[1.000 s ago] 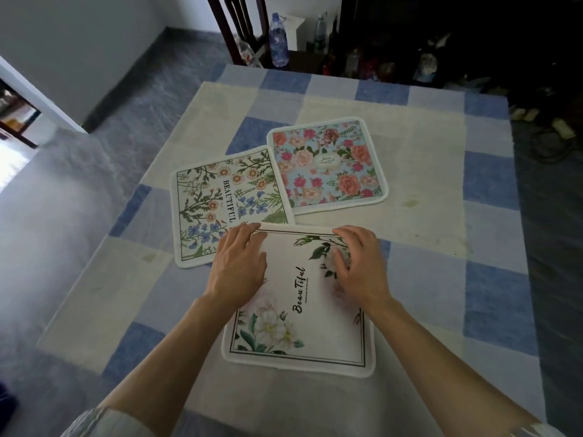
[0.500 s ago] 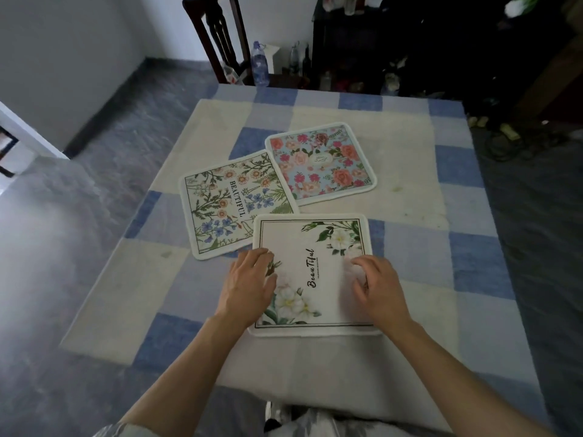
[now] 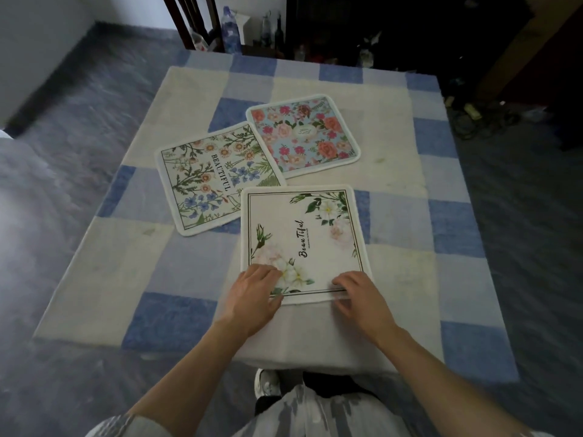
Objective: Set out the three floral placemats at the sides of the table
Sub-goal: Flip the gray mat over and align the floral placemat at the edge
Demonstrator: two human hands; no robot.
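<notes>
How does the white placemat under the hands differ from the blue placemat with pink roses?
The white placemat is mostly plain, with flowers only at its corners and the script "BeauTiful"; the blue placemat is covered all over with roses. The white one lies near the person, square to the table edge, with the left hand and right hand on its near edge; the blue one lies farther away, turned, untouched. Both are squarish with rounded corners.

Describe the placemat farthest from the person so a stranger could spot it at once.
On the blue-and-cream checked tablecloth lie three square mats. The pink-rose placemat lies beyond the other two, toward the chair side. Only it has a light-blue ground packed with pink and red roses.
</notes>
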